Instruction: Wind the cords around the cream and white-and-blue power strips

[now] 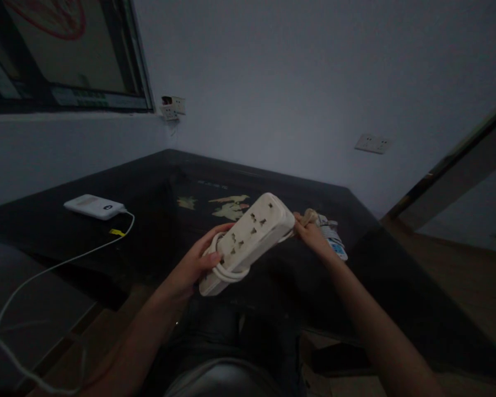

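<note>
Pale walls (273, 99), with one window (86, 55) at the left, stand behind one dark surface (149, 242). One white power strip (252, 234) is tilted above that surface, its cord (227, 274) looped around the near end. Two hands are on it — the left hand (200, 256) grips the strip and loops, the right hand (310, 234) closes on the cord just off the far end. One blue-labelled bundle (334, 240) shows just beside the right hand. Well apart, at left — one white device (93, 206) with one cable (66, 258).
</note>
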Demonstrator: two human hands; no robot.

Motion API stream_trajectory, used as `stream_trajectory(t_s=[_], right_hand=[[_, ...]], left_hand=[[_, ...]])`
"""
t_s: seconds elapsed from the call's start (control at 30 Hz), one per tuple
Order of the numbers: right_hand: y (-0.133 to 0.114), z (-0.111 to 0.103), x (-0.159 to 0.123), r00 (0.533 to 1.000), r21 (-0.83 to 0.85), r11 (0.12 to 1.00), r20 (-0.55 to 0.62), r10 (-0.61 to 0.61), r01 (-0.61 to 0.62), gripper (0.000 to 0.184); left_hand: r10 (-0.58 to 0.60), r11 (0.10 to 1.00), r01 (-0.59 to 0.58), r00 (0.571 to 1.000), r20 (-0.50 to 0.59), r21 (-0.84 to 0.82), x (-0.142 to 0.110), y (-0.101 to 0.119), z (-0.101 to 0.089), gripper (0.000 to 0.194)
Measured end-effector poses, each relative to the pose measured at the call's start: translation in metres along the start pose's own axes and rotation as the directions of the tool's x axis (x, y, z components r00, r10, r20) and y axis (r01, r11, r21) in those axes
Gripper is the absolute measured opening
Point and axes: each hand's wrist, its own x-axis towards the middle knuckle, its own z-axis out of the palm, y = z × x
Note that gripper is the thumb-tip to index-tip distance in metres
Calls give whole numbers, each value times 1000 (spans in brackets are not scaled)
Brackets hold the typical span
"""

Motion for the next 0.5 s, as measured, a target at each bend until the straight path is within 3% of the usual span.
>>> stream_trajectory(t_s=[0.1, 0.23, 0.37, 0.5], right_hand=[[14, 22, -9, 995, 229, 968, 35, 95, -101, 51], [29, 52, -12, 975, 523, 827, 35, 219, -205, 53], [34, 77, -7, 955, 667, 697, 79, 287, -265, 47], [35, 93, 4, 951, 739, 624, 78, 298, -256, 39]], left_hand=[[42, 996, -33, 992, -117, 77, 6, 7, -12, 75], [80, 982, -49, 983, -164, 183, 7, 13, -26, 70], [131, 973, -93, 976, -172, 211, 4, 17, -34, 69], [180, 956, -146, 977, -118, 256, 2, 29, -29, 72]])
